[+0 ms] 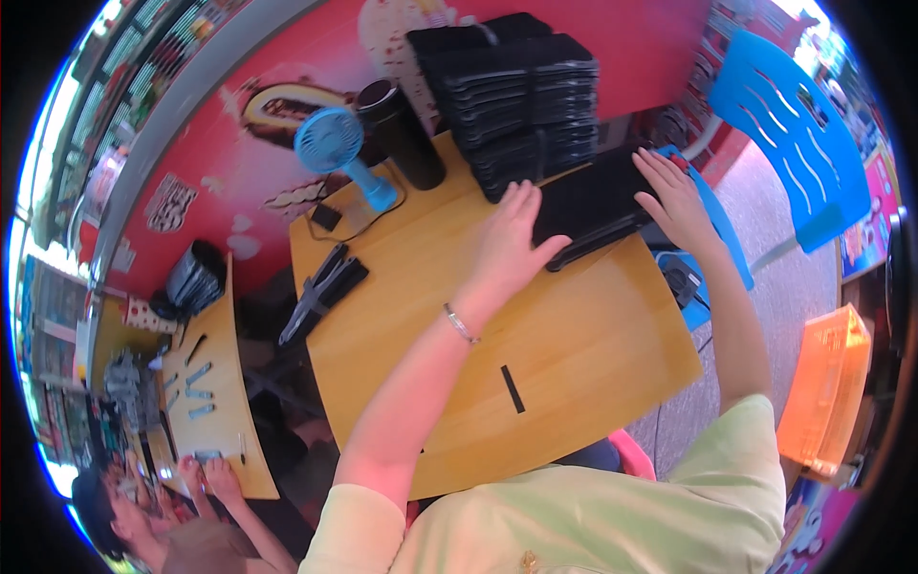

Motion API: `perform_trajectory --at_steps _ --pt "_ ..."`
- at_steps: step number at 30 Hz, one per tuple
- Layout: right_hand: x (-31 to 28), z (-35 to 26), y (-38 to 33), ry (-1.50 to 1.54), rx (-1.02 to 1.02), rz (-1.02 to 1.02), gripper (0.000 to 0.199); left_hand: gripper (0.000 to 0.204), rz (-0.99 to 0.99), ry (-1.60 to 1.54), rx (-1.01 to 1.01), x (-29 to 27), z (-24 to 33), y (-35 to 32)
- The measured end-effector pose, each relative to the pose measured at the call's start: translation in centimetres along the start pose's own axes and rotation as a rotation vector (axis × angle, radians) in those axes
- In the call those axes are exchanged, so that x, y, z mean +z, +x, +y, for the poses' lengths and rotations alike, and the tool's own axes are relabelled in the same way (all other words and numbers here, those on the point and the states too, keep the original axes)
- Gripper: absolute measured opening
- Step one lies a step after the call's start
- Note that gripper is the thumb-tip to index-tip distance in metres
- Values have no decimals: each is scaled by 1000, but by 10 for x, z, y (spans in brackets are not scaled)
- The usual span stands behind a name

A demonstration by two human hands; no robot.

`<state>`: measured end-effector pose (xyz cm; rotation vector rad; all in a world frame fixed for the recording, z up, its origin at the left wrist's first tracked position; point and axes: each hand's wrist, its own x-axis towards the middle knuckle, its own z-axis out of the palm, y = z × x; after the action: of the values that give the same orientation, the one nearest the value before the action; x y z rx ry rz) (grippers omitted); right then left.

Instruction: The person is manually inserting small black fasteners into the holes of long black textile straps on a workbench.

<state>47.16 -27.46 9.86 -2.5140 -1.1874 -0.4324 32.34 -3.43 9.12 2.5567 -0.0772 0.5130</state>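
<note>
On the far right edge of the light wooden tabletop (535, 316), both the left hand (512, 239) and right hand (674, 196), fingers spread flat, are gripping a short stack of flat black plastic trays (593, 206), seemingly repositioning it, requiring an even two-sided hold.

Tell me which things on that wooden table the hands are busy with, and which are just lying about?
In use:
- left hand and right hand on the flat black tray
- tall stack of black trays

Lying about:
- blue fan
- black cup
- black strip
- black tool
</note>
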Motion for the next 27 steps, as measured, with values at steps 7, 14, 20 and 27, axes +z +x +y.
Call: perform_trajectory --at_steps 7,14,20,27 --pt "-19 -9 0 -12 -6 64 47 61 251 63 99 -22 12 -12" --pt "-52 -52 -32 353 44 369 30 44 503 358 -54 -100 -72 -111" --pt "-23 -122 -78 552 -3 234 16 77 331 623 -687 -159 -196 -198" --pt "13 -188 -107 679 -1 -5 21 90 93 430 -941 -177 -202 -197"
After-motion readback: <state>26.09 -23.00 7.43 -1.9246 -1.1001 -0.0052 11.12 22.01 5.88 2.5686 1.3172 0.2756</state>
